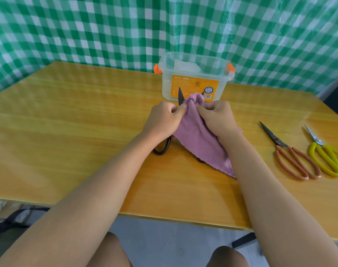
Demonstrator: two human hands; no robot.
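Scissors with black handles (180,99) are lying in the middle of the tabletop (67,122), mostly wrapped in a purple cloth (199,135). One dark blade tip is poking out above the cloth on the left, a second tip is peeking out on the right, and a black handle loop is showing under the left wrist. The left hand (164,120) is curling in and pinching the top edge of the cloth between thumb and fingers, right next to the blade. The right hand (218,118) is doing the same on the other side, fingers bunched and gripping the fabric. The rest of the cloth is trailing back toward the person, under the right forearm.

A clear plastic box (195,81) with orange latches is standing just behind the hands. Off to the right, well apart from them, orange-handled scissors (277,140) and yellow-handled scissors (316,140) are lying side by side, closed, tips pointing away. A green checkered sheet (106,26) is hanging behind the tabletop.
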